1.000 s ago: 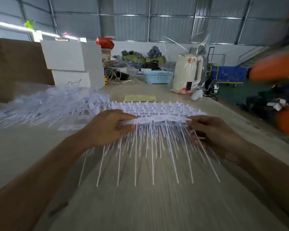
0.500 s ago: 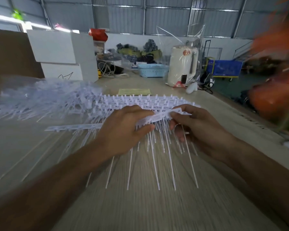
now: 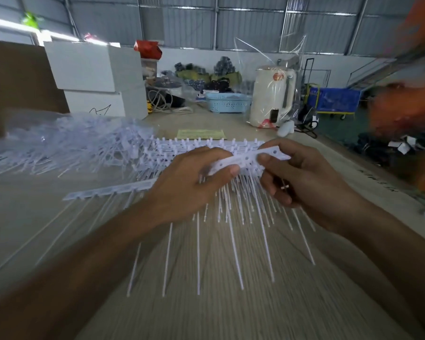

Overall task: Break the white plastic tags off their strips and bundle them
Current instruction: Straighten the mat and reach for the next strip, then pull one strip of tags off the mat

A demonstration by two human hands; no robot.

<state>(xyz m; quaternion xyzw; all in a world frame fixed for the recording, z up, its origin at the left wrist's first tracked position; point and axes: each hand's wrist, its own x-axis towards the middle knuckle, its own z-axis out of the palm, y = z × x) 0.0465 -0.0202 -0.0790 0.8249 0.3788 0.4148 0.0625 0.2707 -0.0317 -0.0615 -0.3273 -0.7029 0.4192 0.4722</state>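
Observation:
A white plastic strip [image 3: 247,159] with round holes runs between both hands above the table. My left hand [image 3: 189,185] grips it from above, thumb under its edge. My right hand [image 3: 302,175] pinches its right end between thumb and fingers. Thin white tags [image 3: 233,231] hang from it and fan out toward me over the wood. The strip's left part [image 3: 113,190] sticks out past my left hand, blurred. Behind my hands lies a flat stack of more tag strips [image 3: 206,146].
A big loose heap of white tags [image 3: 66,146] covers the table's left. Behind stand white boxes [image 3: 93,77], a blue basket [image 3: 227,101], a cream kettle in clear wrap [image 3: 271,99] and a yellow paper [image 3: 200,133]. A blurred orange shape [image 3: 407,114] is at right.
Both hands have come closer together on the strip, and the strip's right end has lifted. Its left part now sticks out past my left hand.

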